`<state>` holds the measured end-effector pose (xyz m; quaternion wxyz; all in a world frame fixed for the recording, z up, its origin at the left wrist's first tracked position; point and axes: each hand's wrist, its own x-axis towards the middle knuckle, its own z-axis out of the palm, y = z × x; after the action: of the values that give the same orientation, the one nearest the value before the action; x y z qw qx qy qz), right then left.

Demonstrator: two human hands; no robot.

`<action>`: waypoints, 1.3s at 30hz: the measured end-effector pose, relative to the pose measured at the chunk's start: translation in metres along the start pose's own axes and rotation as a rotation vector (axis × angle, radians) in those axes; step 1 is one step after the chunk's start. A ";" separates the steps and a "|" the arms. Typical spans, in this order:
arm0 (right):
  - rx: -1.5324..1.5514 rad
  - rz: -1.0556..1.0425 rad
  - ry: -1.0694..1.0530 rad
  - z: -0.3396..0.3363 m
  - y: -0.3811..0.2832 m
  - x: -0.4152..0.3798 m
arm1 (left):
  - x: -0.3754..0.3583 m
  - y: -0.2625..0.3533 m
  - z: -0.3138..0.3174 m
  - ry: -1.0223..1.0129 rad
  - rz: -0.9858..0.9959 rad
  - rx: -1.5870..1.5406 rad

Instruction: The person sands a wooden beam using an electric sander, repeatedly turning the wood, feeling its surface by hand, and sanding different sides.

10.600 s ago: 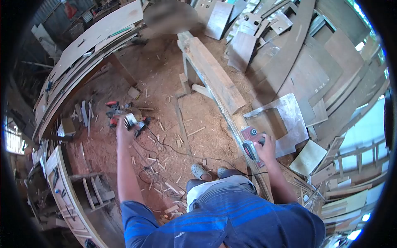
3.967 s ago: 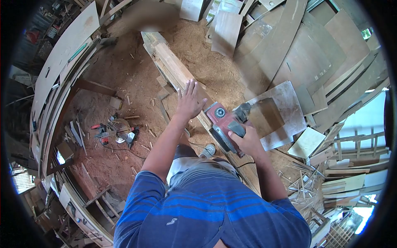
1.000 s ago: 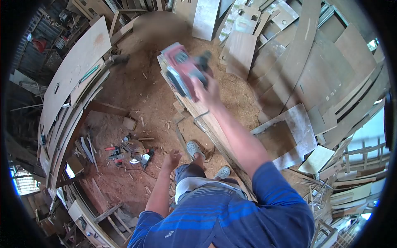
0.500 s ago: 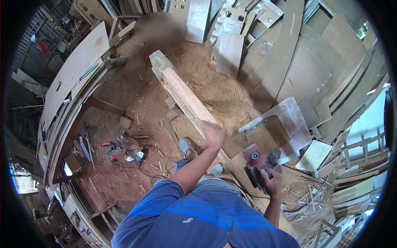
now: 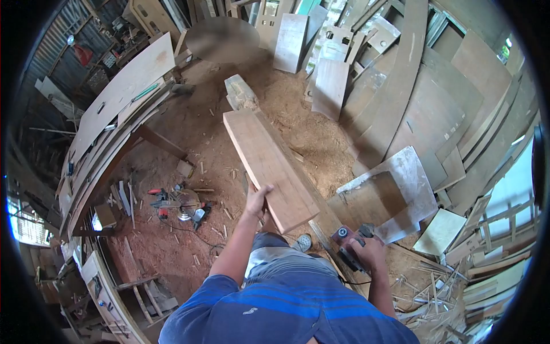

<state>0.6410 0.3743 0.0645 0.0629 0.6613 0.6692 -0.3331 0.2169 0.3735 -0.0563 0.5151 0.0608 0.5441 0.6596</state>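
Nearest the camera, at lower centre: a blue striped shirt [image 5: 286, 309], both arms reaching forward from it. Lower right of centre: right hand [image 5: 366, 253] wrapped tight around the handle of a red electric planer [image 5: 349, 246], resting on the near end of a long narrow beam [image 5: 326, 221]. Just left of that, near mid-frame: left hand [image 5: 258, 198] gripping the left edge of a thick wooden plank [image 5: 266, 163], fingers curled over the edge, thumb on the top face. Plank tilted up on that edge, broad face shown, running from centre toward upper centre above the beam. Below the plank's near end: one sandalled foot [image 5: 302, 243] on the sawdust floor [image 5: 200, 137]. Left of centre on the floor: a red-handled power saw [image 5: 177, 203] with its cord trailing, well apart from both hands. To the right: a notched grey board [image 5: 401, 189] lying flat. Farther off, upper right: stacked plywood sheets [image 5: 424, 103] leaning together. Upper left: long curved boards [image 5: 114, 109].
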 end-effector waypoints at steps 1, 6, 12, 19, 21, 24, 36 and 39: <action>0.011 -0.001 -0.027 -0.001 -0.004 0.000 | 0.005 0.011 -0.011 -0.081 0.004 -0.074; 0.039 -0.033 -0.063 -0.023 -0.037 -0.005 | -0.012 0.164 0.004 -0.059 -0.082 -0.206; -0.047 -0.078 -0.013 -0.007 -0.020 0.013 | 0.043 0.214 -0.042 -0.187 0.021 -0.289; -0.073 -0.075 0.041 0.003 -0.009 0.026 | 0.037 0.228 -0.033 -0.141 -0.016 -0.225; -0.048 -0.058 0.024 0.004 -0.008 0.029 | 0.064 0.215 -0.044 -0.153 -0.006 -0.194; -0.035 -0.032 0.002 0.004 -0.009 0.031 | 0.035 0.223 -0.014 -0.090 -0.003 -0.135; -0.042 0.014 -0.063 -0.007 -0.027 0.020 | 0.009 0.233 0.012 -0.099 -0.015 -0.141; -0.038 0.012 -0.067 -0.007 -0.026 0.022 | 0.015 0.232 0.007 -0.110 -0.019 -0.147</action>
<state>0.6165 0.3990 0.0675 0.0999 0.6524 0.6691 -0.3417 0.0720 0.4177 0.1201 0.5534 0.0538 0.4657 0.6885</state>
